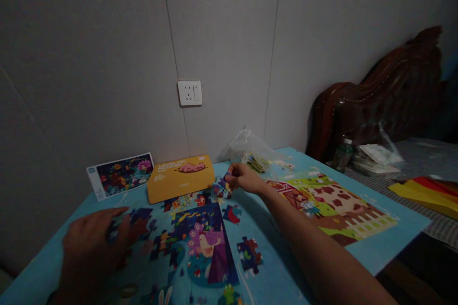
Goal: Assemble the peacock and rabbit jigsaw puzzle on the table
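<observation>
My right hand (243, 177) pinches a dark blue puzzle piece (222, 188) just right of the yellow box. My left hand (96, 238) is over the left part of the table, blurred and dark, its fingers curled beside some loose pieces (141, 221); whether it holds anything is not clear. Between the hands lies a partly joined underwater puzzle (205, 248) with a pink and purple figure. A red and blue piece (232, 214) and a small joined group (249, 255) lie to its right.
A yellow box (181, 178) and a picture card (125, 175) stand against the wall. Behind my right hand is a clear plastic bag (250, 145). A farm puzzle (332, 205) lies on the blue table (404, 233) at the right. Beyond are a bottle (343, 155) and a bed.
</observation>
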